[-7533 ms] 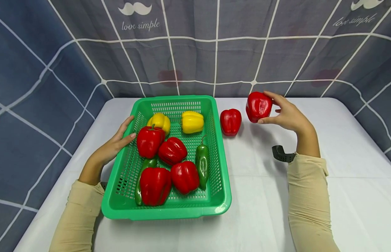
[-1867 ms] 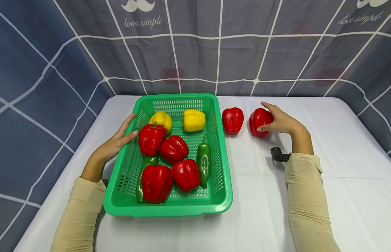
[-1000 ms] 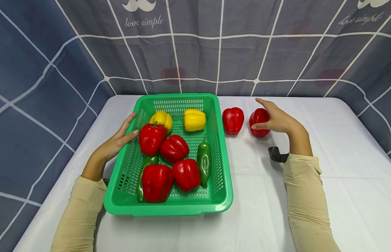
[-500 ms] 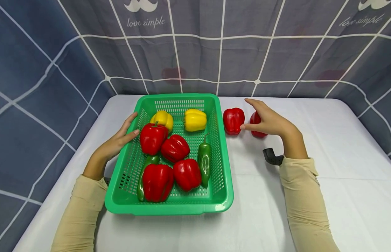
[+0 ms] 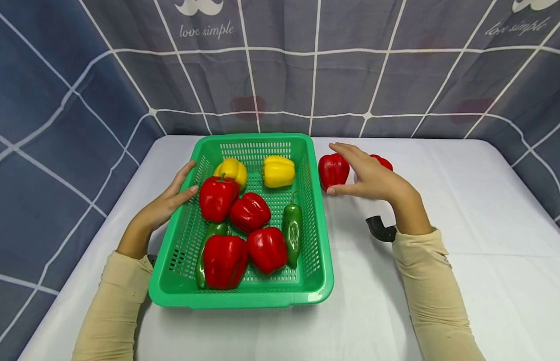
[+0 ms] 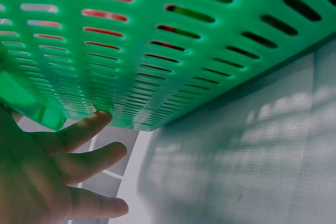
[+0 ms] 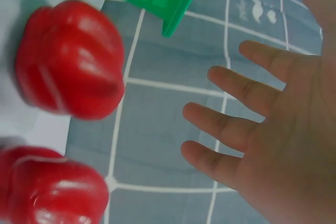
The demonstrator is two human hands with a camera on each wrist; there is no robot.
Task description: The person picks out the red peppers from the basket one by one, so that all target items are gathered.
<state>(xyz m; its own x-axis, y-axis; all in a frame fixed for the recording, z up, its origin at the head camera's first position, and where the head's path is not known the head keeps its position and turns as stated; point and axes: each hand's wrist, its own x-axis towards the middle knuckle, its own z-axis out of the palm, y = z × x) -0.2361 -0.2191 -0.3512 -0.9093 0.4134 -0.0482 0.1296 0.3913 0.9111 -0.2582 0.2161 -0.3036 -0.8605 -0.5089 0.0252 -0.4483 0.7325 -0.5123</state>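
Observation:
My right hand (image 5: 372,178) hovers with spread fingers over the red bell pepper (image 5: 332,170) beside the basket. In the right wrist view its fingers are straight and apart from that pepper. Another red bell pepper (image 5: 382,162) lies just right of it, mostly hidden under the hand. My left hand (image 5: 164,208) rests against the left side of the green basket (image 5: 243,301), thumb at the rim. The left wrist view shows extended fingers (image 6: 89,163), one fingertip at the slotted wall.
Inside the basket lie several red bell peppers (image 5: 225,261), two yellow ones (image 5: 278,172) and two long green peppers (image 5: 292,228). A white cloth (image 5: 496,296) covers the table. A grey checked curtain (image 5: 343,85) rises behind its back edge.
The right hand earlier held a red bell pepper in the air, set it on the table and let go. Since then it has moved left over the other one. The left hand stays put.

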